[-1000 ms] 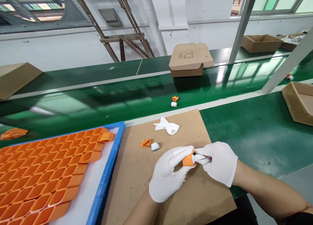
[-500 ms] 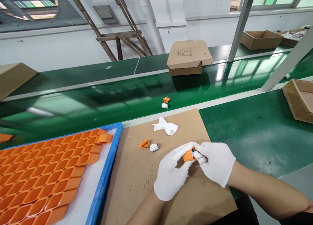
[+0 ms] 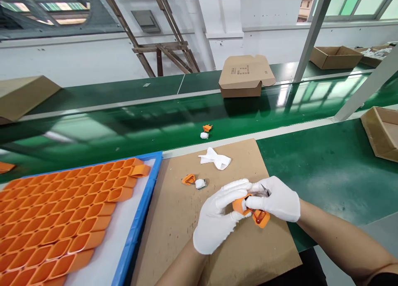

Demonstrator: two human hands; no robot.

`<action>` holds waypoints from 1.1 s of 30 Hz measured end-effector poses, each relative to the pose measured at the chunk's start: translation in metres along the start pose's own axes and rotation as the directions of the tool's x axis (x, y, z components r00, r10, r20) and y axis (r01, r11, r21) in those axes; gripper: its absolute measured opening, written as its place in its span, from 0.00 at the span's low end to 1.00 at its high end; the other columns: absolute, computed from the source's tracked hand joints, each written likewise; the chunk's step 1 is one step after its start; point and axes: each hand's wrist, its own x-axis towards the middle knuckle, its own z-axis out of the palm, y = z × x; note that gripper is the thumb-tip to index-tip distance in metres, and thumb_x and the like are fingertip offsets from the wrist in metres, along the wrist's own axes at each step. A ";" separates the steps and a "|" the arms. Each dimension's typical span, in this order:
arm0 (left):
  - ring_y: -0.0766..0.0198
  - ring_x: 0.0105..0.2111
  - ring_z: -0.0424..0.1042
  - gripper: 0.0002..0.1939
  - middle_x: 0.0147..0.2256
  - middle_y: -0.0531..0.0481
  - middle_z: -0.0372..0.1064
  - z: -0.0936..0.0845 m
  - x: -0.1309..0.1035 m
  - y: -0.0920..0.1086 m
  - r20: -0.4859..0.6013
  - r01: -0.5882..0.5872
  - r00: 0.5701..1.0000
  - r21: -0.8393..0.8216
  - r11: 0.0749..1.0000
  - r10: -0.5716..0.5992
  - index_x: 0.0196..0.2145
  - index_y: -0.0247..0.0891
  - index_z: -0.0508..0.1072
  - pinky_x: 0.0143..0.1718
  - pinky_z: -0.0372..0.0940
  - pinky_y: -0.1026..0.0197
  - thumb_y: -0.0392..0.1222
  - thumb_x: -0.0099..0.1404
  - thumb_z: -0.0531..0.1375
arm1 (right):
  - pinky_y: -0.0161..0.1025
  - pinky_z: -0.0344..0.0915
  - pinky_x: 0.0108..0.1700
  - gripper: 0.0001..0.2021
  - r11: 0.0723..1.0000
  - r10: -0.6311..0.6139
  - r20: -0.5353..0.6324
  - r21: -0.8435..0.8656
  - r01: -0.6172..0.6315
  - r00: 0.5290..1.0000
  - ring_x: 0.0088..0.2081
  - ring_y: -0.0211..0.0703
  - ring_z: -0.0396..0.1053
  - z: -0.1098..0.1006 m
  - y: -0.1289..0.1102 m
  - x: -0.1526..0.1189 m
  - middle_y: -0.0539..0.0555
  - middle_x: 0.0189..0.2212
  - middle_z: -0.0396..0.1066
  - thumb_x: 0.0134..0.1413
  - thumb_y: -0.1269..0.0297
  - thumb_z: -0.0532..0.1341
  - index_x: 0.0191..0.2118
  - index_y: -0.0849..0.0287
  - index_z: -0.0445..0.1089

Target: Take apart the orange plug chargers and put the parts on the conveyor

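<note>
In my left hand point(image 3: 216, 221), gloved in white, is a hollow orange plastic shell point(image 3: 239, 204), gripped between fingers and thumb. My right hand point(image 3: 275, 199), gloved too, is closed with its thumb at the shell's opening, where a bit of white part shows. A thin pointed metal tool, seemingly tweezers point(image 3: 265, 190), sticks out of the right hand. Below the right thumb hangs an orange end cap point(image 3: 261, 218) with reddish wire. On the cardboard sheet point(image 3: 174, 224) lie another orange cap point(image 3: 188, 179) wired to a white-wrapped part point(image 3: 200, 183), and a crumpled white cloth point(image 3: 215, 158).
A blue-rimmed tray point(image 3: 137, 219) of orange shells point(image 3: 68, 215) stands at the left. Beyond the cardboard runs a green conveyor belt point(image 3: 149, 130) carrying another orange-and-white piece point(image 3: 205, 131). A carton point(image 3: 244, 76) sits behind it; an open box point(image 3: 382, 132) stands at right.
My right hand has turned, and its thumb now presses at the shell's opening. The orange cap with reddish wire has come into sight below it. The metal tool now points up.
</note>
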 end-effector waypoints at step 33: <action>0.57 0.45 0.79 0.18 0.47 0.50 0.79 0.003 -0.008 -0.002 -0.063 0.148 0.989 0.389 0.909 -0.134 0.47 0.46 0.79 0.49 0.76 0.56 0.33 0.59 0.65 | 0.35 0.61 0.29 0.22 0.999 0.015 0.111 0.043 -0.019 0.994 0.24 0.37 0.66 -0.009 0.011 0.004 0.51 0.20 0.71 0.49 0.42 0.62 0.27 0.60 0.67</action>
